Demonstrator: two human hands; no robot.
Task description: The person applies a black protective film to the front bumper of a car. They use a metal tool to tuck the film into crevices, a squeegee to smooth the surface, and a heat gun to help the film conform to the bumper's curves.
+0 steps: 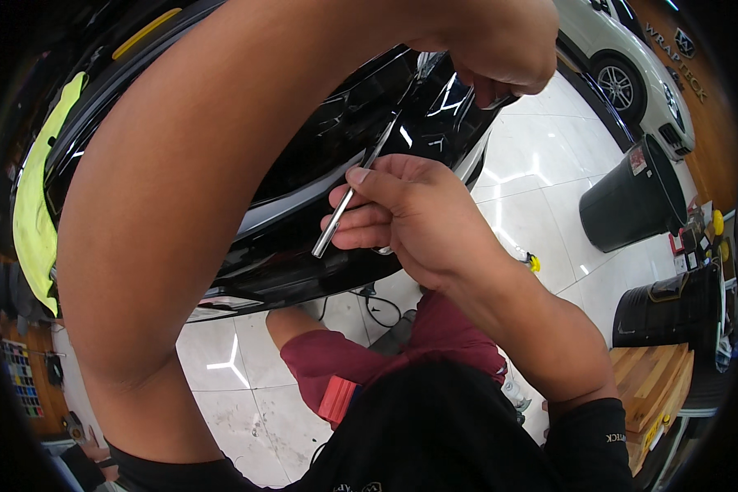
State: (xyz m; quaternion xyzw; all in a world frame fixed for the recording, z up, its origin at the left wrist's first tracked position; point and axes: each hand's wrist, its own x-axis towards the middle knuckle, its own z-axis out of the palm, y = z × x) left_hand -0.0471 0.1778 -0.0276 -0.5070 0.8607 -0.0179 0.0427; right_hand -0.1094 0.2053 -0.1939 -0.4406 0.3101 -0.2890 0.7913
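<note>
My right hand (418, 205) is closed round a slim silver pen-shaped tool (348, 197), held slanting between thumb and fingers. The tool's far end points up and to the right, over the glossy black car panel (291, 209); I cannot tell whether it touches the surface. My left arm arches across the top of the view. At its end, my left hand (508, 53) is bent down at the panel's right edge with curled fingers. Whatever those fingers grip, if anything, is hidden.
A yellow-green cloth (37, 197) drapes over the car at left. On the right stand a dark bin (631, 193), a black drum (664, 312) and a wooden block (652, 377). A white car (644, 66) is parked beyond. A cable (385, 312) lies below the panel. Another person's hand (97, 453) shows lower left.
</note>
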